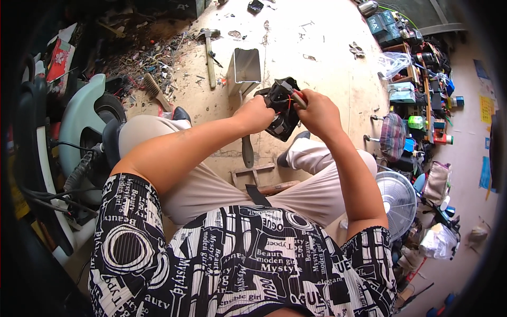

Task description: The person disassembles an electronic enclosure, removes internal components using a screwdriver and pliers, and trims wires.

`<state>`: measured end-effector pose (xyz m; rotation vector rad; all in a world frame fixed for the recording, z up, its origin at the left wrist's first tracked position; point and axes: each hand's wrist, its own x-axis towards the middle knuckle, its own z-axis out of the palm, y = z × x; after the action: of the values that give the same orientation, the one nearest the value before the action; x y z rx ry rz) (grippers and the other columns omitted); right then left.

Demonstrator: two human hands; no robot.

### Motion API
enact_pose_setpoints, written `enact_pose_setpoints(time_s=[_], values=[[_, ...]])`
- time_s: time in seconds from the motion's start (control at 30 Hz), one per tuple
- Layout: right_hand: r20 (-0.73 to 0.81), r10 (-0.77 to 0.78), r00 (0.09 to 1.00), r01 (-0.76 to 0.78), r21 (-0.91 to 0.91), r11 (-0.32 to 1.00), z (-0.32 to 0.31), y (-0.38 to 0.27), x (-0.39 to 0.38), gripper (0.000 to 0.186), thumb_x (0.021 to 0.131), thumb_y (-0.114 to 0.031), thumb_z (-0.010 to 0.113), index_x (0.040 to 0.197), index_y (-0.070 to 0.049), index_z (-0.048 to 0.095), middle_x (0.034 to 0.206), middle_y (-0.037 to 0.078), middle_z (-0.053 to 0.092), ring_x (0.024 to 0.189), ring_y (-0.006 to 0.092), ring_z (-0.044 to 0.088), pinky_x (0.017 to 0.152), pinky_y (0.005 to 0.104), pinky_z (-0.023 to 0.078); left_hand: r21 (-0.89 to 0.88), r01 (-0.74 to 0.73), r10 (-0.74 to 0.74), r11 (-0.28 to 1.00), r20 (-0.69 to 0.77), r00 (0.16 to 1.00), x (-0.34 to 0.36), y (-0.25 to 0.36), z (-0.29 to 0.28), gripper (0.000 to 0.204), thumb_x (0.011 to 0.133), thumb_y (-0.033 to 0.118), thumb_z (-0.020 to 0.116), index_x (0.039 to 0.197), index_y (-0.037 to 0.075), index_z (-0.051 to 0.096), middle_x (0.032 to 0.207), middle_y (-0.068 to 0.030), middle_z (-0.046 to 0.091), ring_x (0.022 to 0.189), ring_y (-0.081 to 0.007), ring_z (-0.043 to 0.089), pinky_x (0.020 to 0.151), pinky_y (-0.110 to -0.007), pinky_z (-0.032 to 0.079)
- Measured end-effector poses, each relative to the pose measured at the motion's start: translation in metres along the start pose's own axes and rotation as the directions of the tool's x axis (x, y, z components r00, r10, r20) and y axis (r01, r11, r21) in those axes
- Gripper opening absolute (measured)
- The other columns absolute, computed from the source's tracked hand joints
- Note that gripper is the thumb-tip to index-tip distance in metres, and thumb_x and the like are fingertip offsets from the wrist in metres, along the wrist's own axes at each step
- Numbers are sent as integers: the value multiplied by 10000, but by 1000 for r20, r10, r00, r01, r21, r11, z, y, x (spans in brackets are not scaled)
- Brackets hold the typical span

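Observation:
In front of me, above the floor, is a black plastic housing with an open inside and a thin red-orange wire. My left hand is closed on its left side. From the right, my right hand grips a short tool with a pale handle. A grey metal part at its far end lies over the housing; whether it touches is unclear. Just beyond my left hand stands an open-topped rectangular metal tube. Below my left wrist shows a grey-green handle, its other end hidden.
A claw hammer lies on the floor ahead, near scattered scraps and a wooden brush. A pale green scooter stands left. At right are a plaid stool, a fan and crowded shelves.

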<state>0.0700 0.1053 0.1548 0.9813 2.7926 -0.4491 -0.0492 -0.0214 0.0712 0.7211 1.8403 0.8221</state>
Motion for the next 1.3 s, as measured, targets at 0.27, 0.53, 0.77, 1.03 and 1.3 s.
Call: enact_pose_setpoints(time_s=[0.27, 0.53, 0.77, 1.03, 1.3], values=[[43, 86, 995, -91, 708, 700, 14, 19, 14, 227, 881, -211, 628, 944, 7, 635, 747, 118, 662, 665, 214, 631, 639, 347, 489, 10, -116, 116, 993, -101, 988, 3, -12, 6, 306, 852, 148, 479, 1053, -73, 547, 939, -279, 644, 920, -399, 636, 807, -438, 493], [-1, -66, 998, 66, 10, 998, -46, 14, -14, 231, 861, -198, 626, 978, 2, 629, 932, 178, 631, 888, 342, 624, 785, 407, 512, -129, 134, -127, 983, 61, 990, 2, -6, -2, 282, 837, 143, 478, 877, -102, 611, 787, -250, 649, 717, -357, 664, 650, -425, 523], [129, -141, 982, 188, -510, 839, -44, 29, -19, 227, 795, -190, 645, 931, -9, 649, 953, 147, 615, 856, 298, 612, 748, 390, 512, -50, 55, -55, 997, -13, 998, 1, -4, 2, 317, 827, 163, 487, 941, -107, 609, 898, -287, 657, 872, -393, 661, 766, -438, 509], [192, 20, 981, 103, -605, 789, -31, 8, -12, 216, 862, -221, 599, 965, -47, 676, 1020, 108, 604, 953, 268, 580, 823, 374, 442, 33, -7, 8, 999, -46, 999, -4, -3, 3, 373, 839, 189, 504, 1063, -108, 529, 1002, -300, 630, 979, -401, 615, 866, -427, 474], [305, 146, 941, -31, -353, 935, -16, 22, -11, 275, 893, -274, 593, 960, -19, 672, 850, 126, 659, 706, 281, 627, 630, 394, 487, 200, -9, 37, 980, -135, 990, -10, 9, -4, 349, 829, 173, 519, 1090, -58, 521, 1093, -264, 625, 1040, -420, 609, 909, -473, 473]])
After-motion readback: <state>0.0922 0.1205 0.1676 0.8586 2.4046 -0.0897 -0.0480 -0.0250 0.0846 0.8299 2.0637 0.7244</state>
